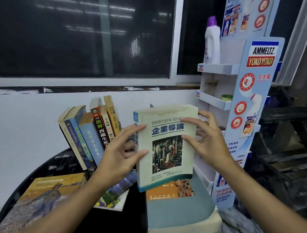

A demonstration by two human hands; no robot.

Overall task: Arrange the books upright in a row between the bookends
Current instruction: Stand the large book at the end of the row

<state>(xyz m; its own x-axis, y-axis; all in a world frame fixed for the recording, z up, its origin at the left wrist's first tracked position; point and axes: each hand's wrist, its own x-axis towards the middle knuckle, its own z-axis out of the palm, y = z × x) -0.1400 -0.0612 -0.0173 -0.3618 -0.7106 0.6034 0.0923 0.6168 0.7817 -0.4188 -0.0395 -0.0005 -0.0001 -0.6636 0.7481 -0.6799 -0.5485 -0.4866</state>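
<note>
Currently I pinch the business textbook upright, left hand at its spine, right hand opposite, ready for seating beside the leaning books beyond my left fingertips.

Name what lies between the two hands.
The business book, held roughly upright, pinched by the left hand and right hand; the head view shows it.

Six leaning books, one upright book, three flat books, two hands, left hand and right hand, one white bottle, one display stand.
</note>
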